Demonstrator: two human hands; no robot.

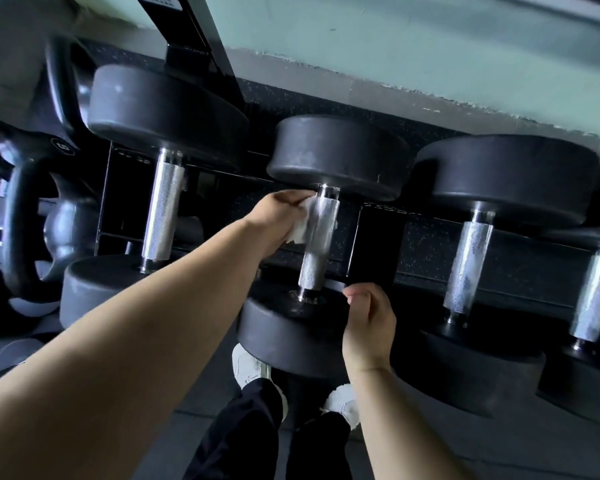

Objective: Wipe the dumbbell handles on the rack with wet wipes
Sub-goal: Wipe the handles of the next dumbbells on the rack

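trainee: wipe (300, 226) placement?
coach: left hand (278, 216) pinches it against the middle handle's (317, 244) top, on the rack (373, 237). wrap fully, twist down. right hand (368, 323) curls by the lower head (284, 337); grip unclear.

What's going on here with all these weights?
A person is cleaning dumbbells on a rack. The left hand presses a white wipe against the upper part of a metal handle. The right hand, fingers curled, sits at the near head of that dumbbell, seemingly steadying it. Neighbouring dumbbells lie untouched alongside.
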